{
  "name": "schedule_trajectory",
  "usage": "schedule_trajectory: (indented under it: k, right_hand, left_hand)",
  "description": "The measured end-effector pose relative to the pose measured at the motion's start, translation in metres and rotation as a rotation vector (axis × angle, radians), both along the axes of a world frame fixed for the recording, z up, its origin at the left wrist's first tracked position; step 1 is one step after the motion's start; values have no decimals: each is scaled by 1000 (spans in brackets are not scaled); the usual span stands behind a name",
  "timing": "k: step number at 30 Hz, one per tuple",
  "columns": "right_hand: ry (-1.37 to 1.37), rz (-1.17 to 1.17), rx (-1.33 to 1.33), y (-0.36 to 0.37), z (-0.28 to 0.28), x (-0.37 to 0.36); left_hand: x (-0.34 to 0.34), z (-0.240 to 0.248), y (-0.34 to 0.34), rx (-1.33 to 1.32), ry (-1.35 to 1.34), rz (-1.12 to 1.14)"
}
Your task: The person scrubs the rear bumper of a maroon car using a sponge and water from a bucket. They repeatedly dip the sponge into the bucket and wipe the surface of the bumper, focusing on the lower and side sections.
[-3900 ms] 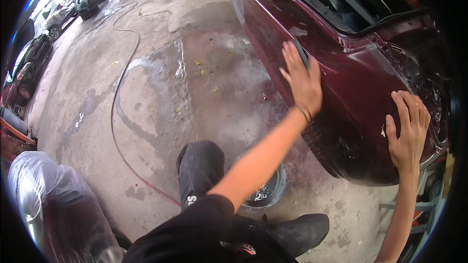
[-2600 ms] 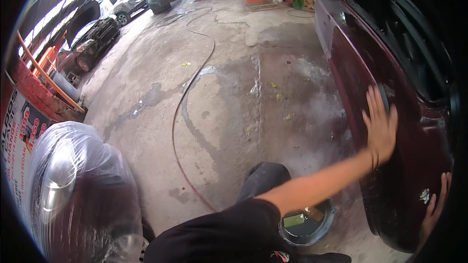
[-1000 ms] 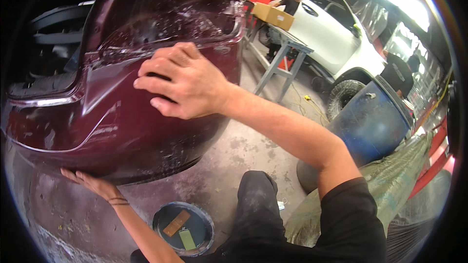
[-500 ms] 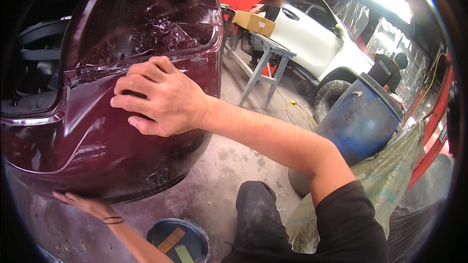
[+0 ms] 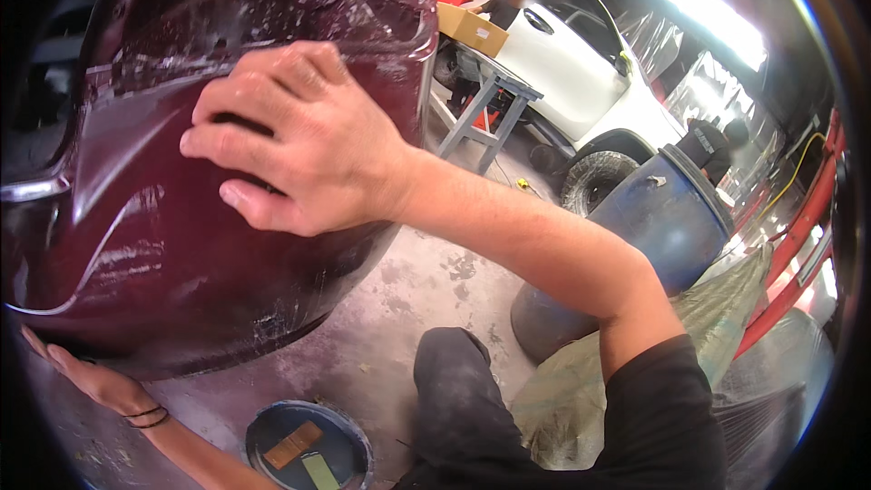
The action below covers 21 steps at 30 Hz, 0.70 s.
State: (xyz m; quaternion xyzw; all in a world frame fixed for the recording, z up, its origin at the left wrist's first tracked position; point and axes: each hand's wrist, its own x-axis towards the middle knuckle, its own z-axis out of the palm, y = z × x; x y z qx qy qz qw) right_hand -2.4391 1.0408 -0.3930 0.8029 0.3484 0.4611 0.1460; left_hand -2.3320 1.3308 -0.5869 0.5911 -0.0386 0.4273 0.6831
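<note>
A dark maroon car body corner (image 5: 218, 281), glossy and wet-looking with pale specks and drops, fills the left. My right hand (image 5: 290, 141) rests over its curved panel with fingers spread and bent; its palm side is hidden, and nothing shows between the fingers. Lower left, my left hand (image 5: 95, 381) lies along the panel's bottom edge, fingers stretched out, a dark band at the wrist. On the floor below stands a round blue tub (image 5: 365, 454), with a brown rectangular block (image 5: 293, 444) and a pale green one (image 5: 319, 470) in it.
A blue barrel (image 5: 649, 218) and a draped greenish sheet (image 5: 581, 390) stand to my right. Farther back are a grey trestle (image 5: 494, 91) by a cardboard box (image 5: 472, 30), a white vehicle (image 5: 576, 68) and two people. My knee (image 5: 458, 381) is below.
My right hand has moved up the panel. My left hand has slid left along the lower edge. The whole view has shifted, bringing the car corner closer.
</note>
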Motion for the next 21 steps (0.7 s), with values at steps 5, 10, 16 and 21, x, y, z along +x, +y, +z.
schedule_trajectory:
  k: [5,10,16,21]
  right_hand:
    - [19,-33,-28,12,2,11]
    - [167,-167,-208,19,15,-3]
    - [152,-295,-249,-4,14,-13]
    - [128,-233,-182,5,8,1]
  left_hand:
    - [43,-117,33,-31,-10,68]
    - [11,-51,10,410,52,357]
    - [10,-48,11,177,223,43]
    - [11,-25,32,-34,311,90]
